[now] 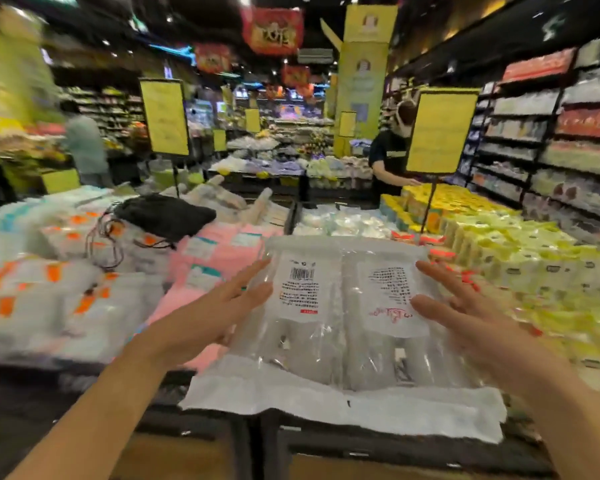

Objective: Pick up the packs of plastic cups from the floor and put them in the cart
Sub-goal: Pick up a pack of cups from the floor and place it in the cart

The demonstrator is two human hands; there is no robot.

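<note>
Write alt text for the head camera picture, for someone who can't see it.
A left hand and right hand hold a clear pack of plastic cups between straight fingers. Behind it, piles of wrapped goods fill a shop.

Both arms are out in front, bare to the elbow. The left forearm angles up and inward, and the left hand is flat, fingers straight and spread, against the left side of the clear plastic pack of cups. The right forearm mirrors it. The right hand has straight fingers, thumb lying on the pack's right side.
</note>
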